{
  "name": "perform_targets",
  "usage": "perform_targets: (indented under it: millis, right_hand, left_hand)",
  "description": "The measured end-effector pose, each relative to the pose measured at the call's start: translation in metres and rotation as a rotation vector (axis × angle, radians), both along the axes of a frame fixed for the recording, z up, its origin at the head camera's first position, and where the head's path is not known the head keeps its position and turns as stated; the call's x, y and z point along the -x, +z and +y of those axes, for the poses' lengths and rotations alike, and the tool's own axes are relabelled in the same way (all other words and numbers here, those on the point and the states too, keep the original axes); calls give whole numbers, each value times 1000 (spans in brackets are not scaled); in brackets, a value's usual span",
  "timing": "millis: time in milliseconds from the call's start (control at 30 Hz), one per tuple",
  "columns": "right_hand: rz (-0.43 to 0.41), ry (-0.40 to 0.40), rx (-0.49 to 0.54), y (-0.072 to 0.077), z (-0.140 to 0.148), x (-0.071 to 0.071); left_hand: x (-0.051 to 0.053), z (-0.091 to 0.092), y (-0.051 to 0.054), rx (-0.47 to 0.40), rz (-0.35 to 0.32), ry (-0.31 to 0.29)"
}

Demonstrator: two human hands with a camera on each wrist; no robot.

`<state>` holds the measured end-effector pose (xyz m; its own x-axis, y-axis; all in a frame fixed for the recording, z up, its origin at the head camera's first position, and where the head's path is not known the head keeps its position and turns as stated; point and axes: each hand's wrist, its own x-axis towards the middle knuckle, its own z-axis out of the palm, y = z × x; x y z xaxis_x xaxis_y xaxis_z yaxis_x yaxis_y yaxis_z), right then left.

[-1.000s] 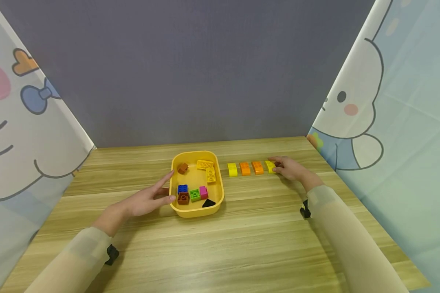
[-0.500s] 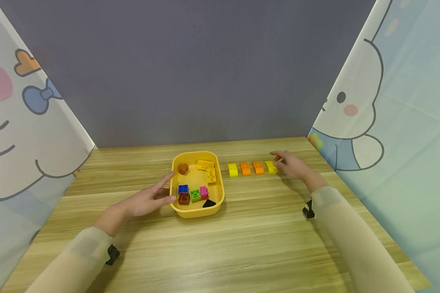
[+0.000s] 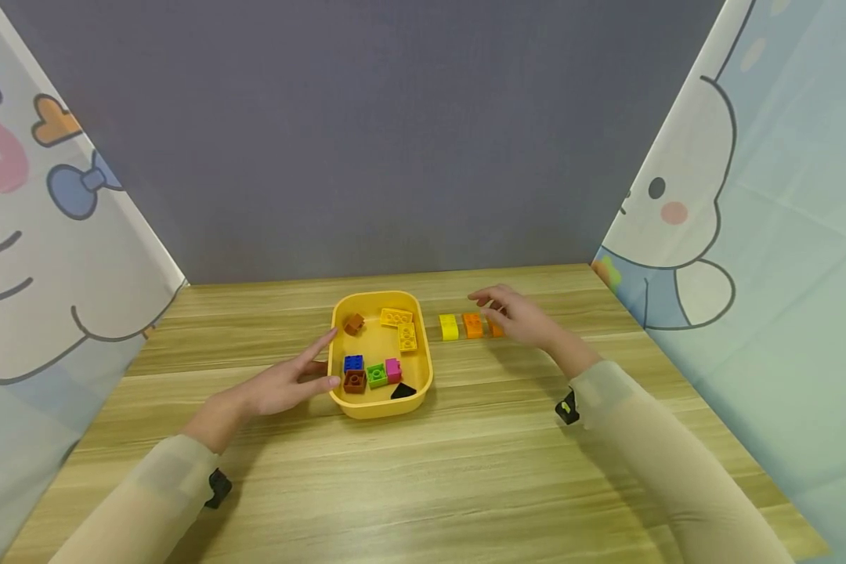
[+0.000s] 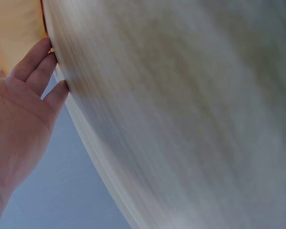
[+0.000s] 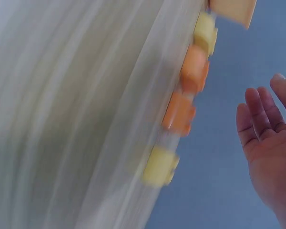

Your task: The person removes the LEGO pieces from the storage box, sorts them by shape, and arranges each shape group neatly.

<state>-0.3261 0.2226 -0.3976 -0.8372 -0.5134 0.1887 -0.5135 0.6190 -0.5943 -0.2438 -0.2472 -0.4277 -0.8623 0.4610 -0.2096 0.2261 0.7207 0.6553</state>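
Observation:
A yellow tray (image 3: 381, 410) holds several bricks, among them a blue one (image 3: 353, 363), a green one (image 3: 377, 376), a pink one (image 3: 393, 370) and yellow ones (image 3: 406, 337). My left hand (image 3: 275, 388) rests its spread fingers on the tray's left rim; the left wrist view shows that hand (image 4: 26, 109) against the tray side (image 4: 19, 33). To the right of the tray stands a row: yellow (image 3: 449, 327), orange (image 3: 473, 326), orange (image 3: 497, 329), and a yellow brick (image 5: 159, 166) that my right hand hides in the head view. Empty, my right hand (image 3: 525, 317) hovers over the row's right end.
The wooden table (image 3: 423, 486) ends at a dark grey upright panel (image 3: 395, 141) behind the tray. Cloths with cartoon figures stand at the left (image 3: 56, 274) and right (image 3: 782, 235). Inside the tray also lie brown bricks (image 3: 355, 381) and a black piece (image 3: 403, 391).
My right hand let go of the yellow brick at the row's right end, lifted off, and moved left over the row. The left hand stays at the tray.

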Motion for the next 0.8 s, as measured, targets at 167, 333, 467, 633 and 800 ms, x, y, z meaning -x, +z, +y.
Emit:
perform_targets:
  millis: [167,333,467,633,800]
  right_hand:
    - [-2,71,23,-1,-32,-5]
    - [9,138,11,-5,-63,-7]
    - [35,182,-25,-7,-85,-6]
    - [25,195,-102,-3,-109,-5]
    - [32,201,-228,-3,-126,-1]
  left_hand:
    - [1,0,1,-8,-4,-2]
    - [1,0,0,-11,-5,-4]
    - [1,0,-1,-13,-5,-7]
    - [1,-1,-3,-5,0,-3]
    - [1,-1,-4,-8,-2,0]
